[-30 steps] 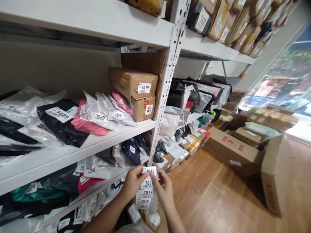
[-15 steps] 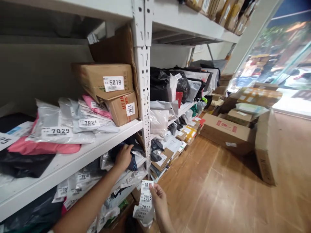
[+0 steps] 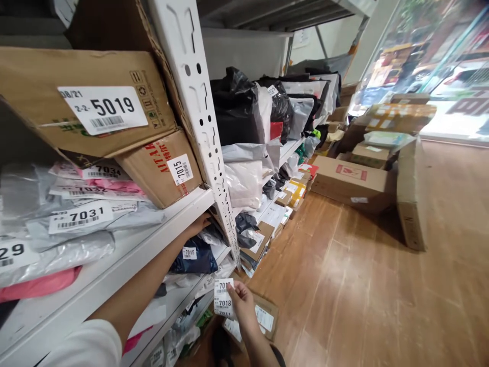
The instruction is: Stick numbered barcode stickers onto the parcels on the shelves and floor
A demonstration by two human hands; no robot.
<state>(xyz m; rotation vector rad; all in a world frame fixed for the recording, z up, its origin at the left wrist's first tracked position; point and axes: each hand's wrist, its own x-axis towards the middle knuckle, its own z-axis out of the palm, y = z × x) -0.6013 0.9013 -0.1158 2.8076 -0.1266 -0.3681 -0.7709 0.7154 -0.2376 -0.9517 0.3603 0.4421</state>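
Observation:
My left hand (image 3: 199,223) reaches in under the white shelf board (image 3: 126,257), resting on the soft parcels behind a dark blue bag (image 3: 192,259) tagged 7015; its fingers are mostly hidden. My right hand (image 3: 240,302) pinches a strip of white number labels (image 3: 223,300), the one reading 7018 facing me, low in front of the shelf post (image 3: 198,117).
A brown box marked 5019 (image 3: 86,99) and a smaller box marked 7015 (image 3: 162,168) sit on the shelf above, beside grey mail bags. More bagged parcels fill the bays to the right. Cardboard boxes (image 3: 351,181) stand on the wooden floor.
The view has moved closer to the shelf and lower. My left hand left the label strip and went deeper into the lower shelf. My right hand still holds the labels.

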